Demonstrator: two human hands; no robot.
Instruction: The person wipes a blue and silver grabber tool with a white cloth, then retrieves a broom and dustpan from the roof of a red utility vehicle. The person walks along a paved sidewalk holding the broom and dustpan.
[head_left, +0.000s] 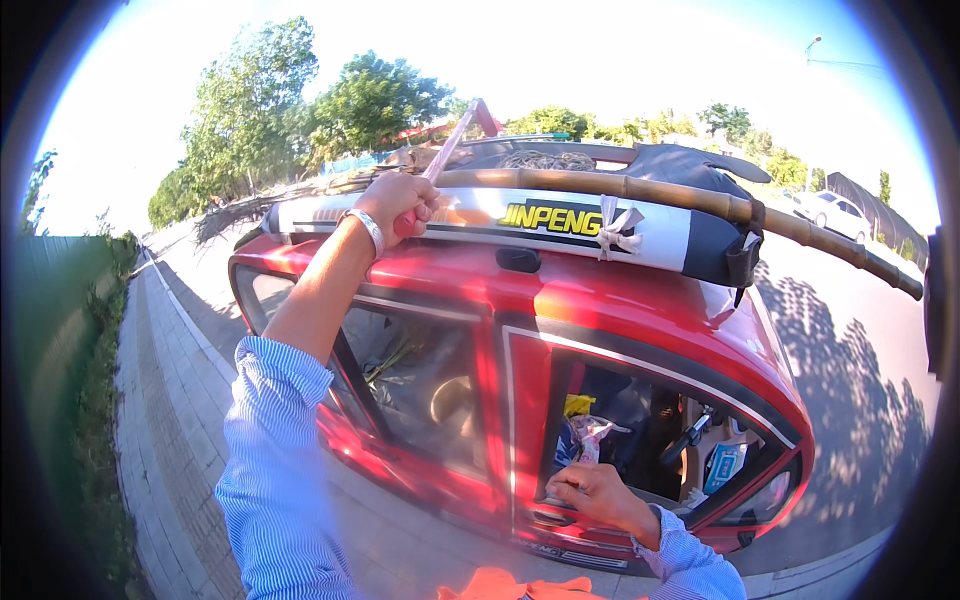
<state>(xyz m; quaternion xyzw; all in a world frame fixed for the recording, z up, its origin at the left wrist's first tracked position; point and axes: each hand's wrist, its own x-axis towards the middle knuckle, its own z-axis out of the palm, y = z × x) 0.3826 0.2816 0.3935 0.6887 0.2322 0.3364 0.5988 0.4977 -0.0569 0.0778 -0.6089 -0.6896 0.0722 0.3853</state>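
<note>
My left hand (397, 204) is closed around the handle of a long-handled tool (452, 146), raised over the roof of a small red vehicle (420, 262). The tool's reddish head shows at the far end of its handle; its kind cannot be told. A bamboo pole (660, 191) lies along the near side of the roof load, above a white-and-black roof bar (450, 214) tied with a white cloth strip (619, 229). My right hand (596, 495) is by the lower edge of the front door window, above the door handle, its fingers curled; whether it grips anything cannot be told.
Brushwood (247, 206) sticks out at the left end of the roof. Dark sheeting (675, 165) and a coil of cord (547, 160) lie on top. A paved sidewalk (161, 390) with a green fence (60, 337) runs at left. A white car (832, 210) stands on the road's far side.
</note>
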